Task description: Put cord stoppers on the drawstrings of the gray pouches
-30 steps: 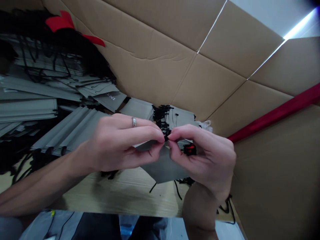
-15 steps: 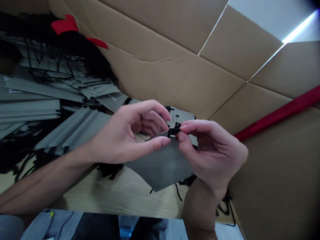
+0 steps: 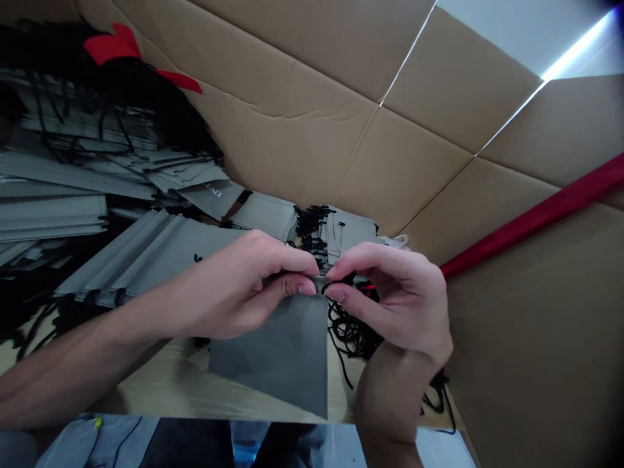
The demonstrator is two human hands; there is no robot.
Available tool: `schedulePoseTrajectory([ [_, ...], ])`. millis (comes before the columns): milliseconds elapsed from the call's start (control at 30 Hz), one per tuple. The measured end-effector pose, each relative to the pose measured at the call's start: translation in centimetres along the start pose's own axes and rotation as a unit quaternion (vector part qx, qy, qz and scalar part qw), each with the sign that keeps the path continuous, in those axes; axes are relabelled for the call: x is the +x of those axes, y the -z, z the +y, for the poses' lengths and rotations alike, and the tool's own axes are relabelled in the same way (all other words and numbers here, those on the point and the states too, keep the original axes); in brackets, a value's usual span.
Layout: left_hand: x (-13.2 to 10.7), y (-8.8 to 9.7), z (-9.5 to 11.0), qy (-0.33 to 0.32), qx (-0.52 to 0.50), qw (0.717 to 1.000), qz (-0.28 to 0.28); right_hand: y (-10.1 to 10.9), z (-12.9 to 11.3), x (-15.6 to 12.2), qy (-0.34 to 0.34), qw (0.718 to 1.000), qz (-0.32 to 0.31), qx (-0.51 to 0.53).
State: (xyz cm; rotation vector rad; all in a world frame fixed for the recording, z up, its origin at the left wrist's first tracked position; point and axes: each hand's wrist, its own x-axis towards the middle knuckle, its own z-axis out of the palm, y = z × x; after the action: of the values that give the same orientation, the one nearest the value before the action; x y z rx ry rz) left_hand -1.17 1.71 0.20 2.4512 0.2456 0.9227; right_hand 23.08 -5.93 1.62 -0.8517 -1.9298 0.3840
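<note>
At the grey pouch [image 3: 277, 357], left hand [image 3: 244, 283] faces right hand [image 3: 412, 302], both pinching

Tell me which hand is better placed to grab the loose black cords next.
Likely the right hand. The loose black cords lie beside it, farther from the left hand. Both seem to pinch the gray piece, so either would first let go.

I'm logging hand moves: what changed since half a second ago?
The left hand, open before, now pinches the top edge of the grey bag. The right hand, still at that edge, moved left and down. The bag also hangs lower. The bag pile stayed put.
</note>
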Motion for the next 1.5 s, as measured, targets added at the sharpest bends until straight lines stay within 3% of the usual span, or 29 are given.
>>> schedulePoseTrajectory([
  [133, -0.3, 0.6, 0.1, -0.03, -0.039, 0.998, -0.033, 0.4, 1.0, -0.1, 0.024, 0.996, -0.036, 0.076],
  [267, -0.7, 0.8, 0.4, -0.054, -0.14, 0.984, -0.093, -0.3, 2.0, 0.1, 0.096, 0.982, -0.057, 0.153],
  [367, -0.8, 0.8, 0.7, -0.049, -0.186, 0.976, -0.104, -0.7, 2.3, 0.3, 0.122, 0.975, -0.048, 0.182],
  [467, -0.6, 1.0, 0.8, -0.003, -0.119, 0.989, -0.084, -0.5, 2.0, 0.1, 0.07, 0.989, 0.016, 0.127],
  [533, -0.3, 0.8, 0.8, 0.073, -0.097, 0.991, -0.062, -0.3, 1.5, 0.0, 0.039, 0.995, 0.05, 0.079],
  [633, 0.4, -0.2, 0.6, 0.179, -0.148, 0.972, -0.028, -0.5, 0.7, 0.1, 0.014, 0.997, 0.063, 0.03],
  [767, 1.1, -1.8, 0.2, 0.237, -0.202, 0.95, 0.036, -1.3, 0.0, 0.3, -0.016, 0.998, 0.053, -0.006],
  [900, 1.4, -2.1, -0.1, 0.245, -0.22, 0.939, 0.104, -1.8, -0.6, 0.4, -0.021, 0.998, 0.05, -0.029],
  [1067, 1.5, -2.0, -0.2, 0.223, -0.242, 0.938, 0.105, -2.1, -1.3, 0.6, -0.007, 0.999, 0.05, -0.006],
  [1333, 1.4, -2.4, 0.7, 0.199, -0.159, 0.954, 0.16, -2.2, -1.1, 0.5, -0.032, 0.998, 0.043, -0.031],
  [1500, 1.7, -2.8, -0.3, 0.223, -0.19, 0.943, 0.158, -2.6, -2.0, 0.4, -0.025, 0.997, 0.043, -0.052],
])
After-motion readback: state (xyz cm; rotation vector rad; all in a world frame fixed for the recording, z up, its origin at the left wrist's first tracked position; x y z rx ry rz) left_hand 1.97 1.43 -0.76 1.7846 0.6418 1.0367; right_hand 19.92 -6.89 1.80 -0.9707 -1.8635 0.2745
